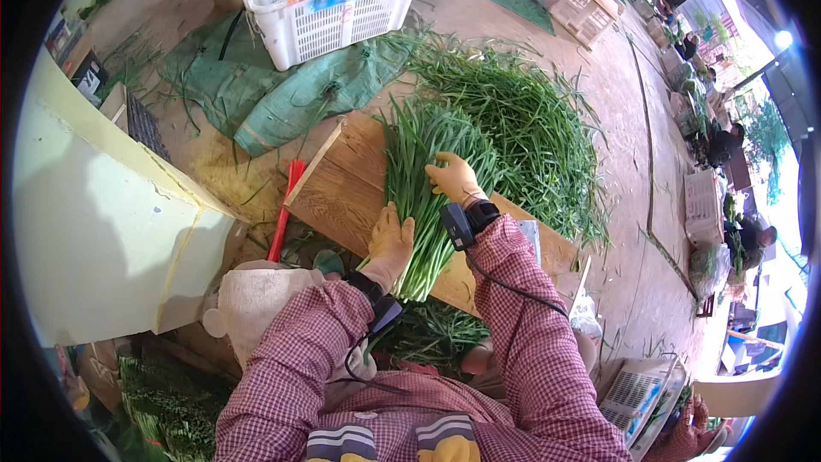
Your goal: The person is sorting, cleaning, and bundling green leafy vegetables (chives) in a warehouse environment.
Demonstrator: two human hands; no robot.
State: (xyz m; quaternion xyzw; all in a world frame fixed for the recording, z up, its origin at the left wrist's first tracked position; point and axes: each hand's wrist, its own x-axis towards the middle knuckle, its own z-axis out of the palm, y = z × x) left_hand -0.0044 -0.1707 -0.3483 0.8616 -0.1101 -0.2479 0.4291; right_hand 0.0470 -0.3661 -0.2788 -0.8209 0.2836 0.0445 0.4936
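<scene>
A thick bunch of garlic chives (pixel 421 180) lies on a brown wooden board (pixel 342 178), pale stems toward me and leaf tips away. My left hand (pixel 389 248), in a yellowish glove, rests along the bunch's left side with its fingers fairly straight. Higher up on the right, my gloved right hand (pixel 455 180) bends its fingers over the leaves and grips some of them. Its fingertips partly hide what they pinch. Both wrists carry dark strapped devices with cables.
Beyond the board spreads a big heap of loose chives (pixel 534 137). A white plastic crate (pixel 333 17) stands on green sacking (pixel 291 107) at the far left. Red ties (pixel 286 210) lie beside the board. A pale wall (pixel 103 205) bounds the left. Other people work along the right.
</scene>
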